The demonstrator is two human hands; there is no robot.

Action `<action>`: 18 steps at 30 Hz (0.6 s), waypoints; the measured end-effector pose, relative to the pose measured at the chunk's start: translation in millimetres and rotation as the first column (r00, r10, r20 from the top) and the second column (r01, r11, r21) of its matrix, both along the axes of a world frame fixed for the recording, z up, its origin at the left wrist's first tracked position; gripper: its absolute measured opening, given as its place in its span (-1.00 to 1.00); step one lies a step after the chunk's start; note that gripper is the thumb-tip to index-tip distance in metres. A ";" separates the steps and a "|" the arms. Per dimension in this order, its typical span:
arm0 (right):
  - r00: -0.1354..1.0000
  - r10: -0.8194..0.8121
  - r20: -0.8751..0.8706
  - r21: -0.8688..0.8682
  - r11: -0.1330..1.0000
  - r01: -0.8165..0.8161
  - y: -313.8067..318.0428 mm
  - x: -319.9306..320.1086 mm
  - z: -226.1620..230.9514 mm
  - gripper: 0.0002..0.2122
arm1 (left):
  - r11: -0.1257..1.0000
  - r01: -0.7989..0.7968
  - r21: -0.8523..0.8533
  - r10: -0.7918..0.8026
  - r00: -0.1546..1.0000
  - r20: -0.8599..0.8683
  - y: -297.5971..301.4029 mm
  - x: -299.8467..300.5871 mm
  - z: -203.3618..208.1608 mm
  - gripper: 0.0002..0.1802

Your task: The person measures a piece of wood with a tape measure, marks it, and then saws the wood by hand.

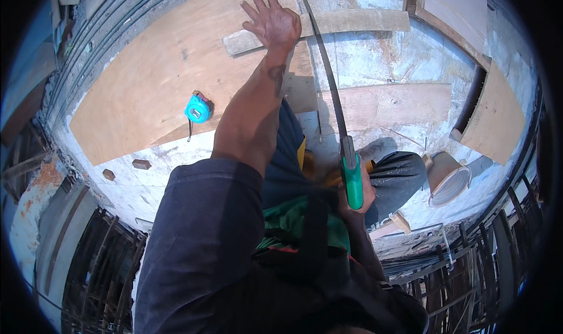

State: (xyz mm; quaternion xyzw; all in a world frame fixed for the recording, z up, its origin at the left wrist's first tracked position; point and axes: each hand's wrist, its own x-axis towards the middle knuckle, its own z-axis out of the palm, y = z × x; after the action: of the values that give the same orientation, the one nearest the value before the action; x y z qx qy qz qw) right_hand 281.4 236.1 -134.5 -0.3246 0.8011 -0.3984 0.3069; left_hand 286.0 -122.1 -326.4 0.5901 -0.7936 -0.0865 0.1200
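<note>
Plainly, head view: we look down on a narrow plank [363, 21] at the far side, its left part over the plywood sheet [146, 82], its right part beyond the sheet's edge.
Left hand [274, 26]: fingers spread apart, laid flat over the plank near its left end, clasping nothing.
Right hand [368, 194]: wrapped around the green handle [353, 184] of the handsaw, near us.
Blade [334, 92]: reaches far across the plank, just right of our left hand — whether its teeth bite, we cannot tell.
Finger risk: a sideways jump of the blade could cut us.
Plank risk: flat pressure alone might let it slide or rock, pinching the blade.
Leg risk: our bent right leg [402, 173] sits near the handle — a careless swing could catch it.
</note>
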 end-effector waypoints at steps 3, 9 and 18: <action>0.989 -0.097 0.110 -0.120 0.987 0.110 -95.2 -39.6 -65.3 -0.34 | 0.996 0.009 -0.089 -0.007 1.000 0.025 10.0 -19.6 -1.2 -0.31; 0.994 -0.106 0.012 -0.046 0.993 0.106 -30.4 0.3 -26.3 -0.43 | 1.000 -0.002 0.023 0.000 0.998 0.063 -1.4 -9.9 -6.6 -0.28; 0.983 -0.136 0.122 -0.237 0.958 0.162 -135.7 -48.5 -90.5 -0.34 | 0.995 0.096 0.010 -0.095 0.991 -0.089 15.1 -8.4 -32.4 -0.18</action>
State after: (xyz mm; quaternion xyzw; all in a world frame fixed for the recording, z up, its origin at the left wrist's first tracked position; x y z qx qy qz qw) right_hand 232.9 100.4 -225.0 -0.2774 0.7506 -0.5332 0.2746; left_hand 277.6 -106.9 -358.7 0.5480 -0.8141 -0.1241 0.1466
